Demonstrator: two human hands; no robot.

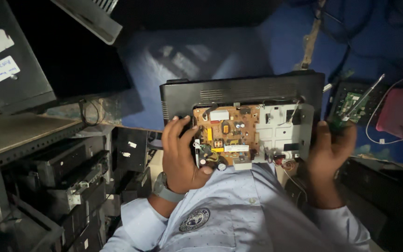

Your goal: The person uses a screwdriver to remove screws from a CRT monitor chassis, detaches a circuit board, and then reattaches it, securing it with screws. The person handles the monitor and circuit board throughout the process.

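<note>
Behind left hand (179, 156), circuit board (225, 135) partly hidden

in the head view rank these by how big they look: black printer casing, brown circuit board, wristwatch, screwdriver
Largest to smallest, as they look in the head view:
1. black printer casing
2. brown circuit board
3. screwdriver, long but thin, held in the right hand
4. wristwatch on the left wrist
The last two are close; ranking unsure.

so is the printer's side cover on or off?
Off. The black printer shows its brown circuit board and white metal plate bare, between the left hand and right hand.
</note>
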